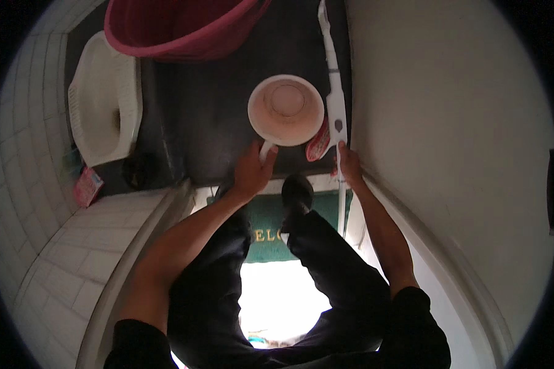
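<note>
My left hand is closed around the short handle of a pale, round plastic dipper. The dipper's open mouth faces up, and only its bare inside and base ring show. On the right, my right hand is wrapped at a long white plastic tool that continues below as a thin pole. This tool runs along the wall, and I cannot make out its exact kind. Beside it, left of my right hand, lies a red-and-white item, partly hidden by the dipper and the tool.
A dark red tub stands on the dark floor at the far side. To the left is a white squat toilet, with a pink packet near it. A green doormat lies beneath my feet. A plain wall rises on the right.
</note>
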`<state>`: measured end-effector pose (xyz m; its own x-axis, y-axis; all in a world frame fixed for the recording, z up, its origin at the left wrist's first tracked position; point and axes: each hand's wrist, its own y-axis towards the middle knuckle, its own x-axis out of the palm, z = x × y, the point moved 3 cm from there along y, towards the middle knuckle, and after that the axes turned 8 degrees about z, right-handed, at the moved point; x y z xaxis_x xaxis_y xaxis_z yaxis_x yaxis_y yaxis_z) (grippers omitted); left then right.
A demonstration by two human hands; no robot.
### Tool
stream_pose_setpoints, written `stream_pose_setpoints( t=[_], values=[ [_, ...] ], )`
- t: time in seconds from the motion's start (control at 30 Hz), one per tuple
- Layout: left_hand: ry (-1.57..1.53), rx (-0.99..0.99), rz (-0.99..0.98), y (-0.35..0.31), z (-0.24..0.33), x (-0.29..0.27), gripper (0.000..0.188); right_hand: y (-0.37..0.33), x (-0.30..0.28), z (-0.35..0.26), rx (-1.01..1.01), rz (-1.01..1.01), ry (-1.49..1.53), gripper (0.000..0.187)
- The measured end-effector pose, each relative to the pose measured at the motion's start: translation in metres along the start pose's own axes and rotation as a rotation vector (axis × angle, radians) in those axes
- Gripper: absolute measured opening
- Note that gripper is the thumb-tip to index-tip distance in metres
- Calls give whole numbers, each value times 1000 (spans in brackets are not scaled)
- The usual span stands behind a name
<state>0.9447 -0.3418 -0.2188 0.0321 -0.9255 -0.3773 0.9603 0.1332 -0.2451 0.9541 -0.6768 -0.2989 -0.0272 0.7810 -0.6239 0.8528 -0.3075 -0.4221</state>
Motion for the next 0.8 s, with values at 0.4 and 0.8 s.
stream_pose_setpoints(
  t=[0.4, 0.8],
  values=[
    [-56, 20, -67, 42, -52, 14, 42, 4, 49, -27, -56, 28, 16, 62],
    [67, 91, -29, 54, -84, 20, 42, -9, 38, -41, -626, 295, -458, 48]
  ],
)
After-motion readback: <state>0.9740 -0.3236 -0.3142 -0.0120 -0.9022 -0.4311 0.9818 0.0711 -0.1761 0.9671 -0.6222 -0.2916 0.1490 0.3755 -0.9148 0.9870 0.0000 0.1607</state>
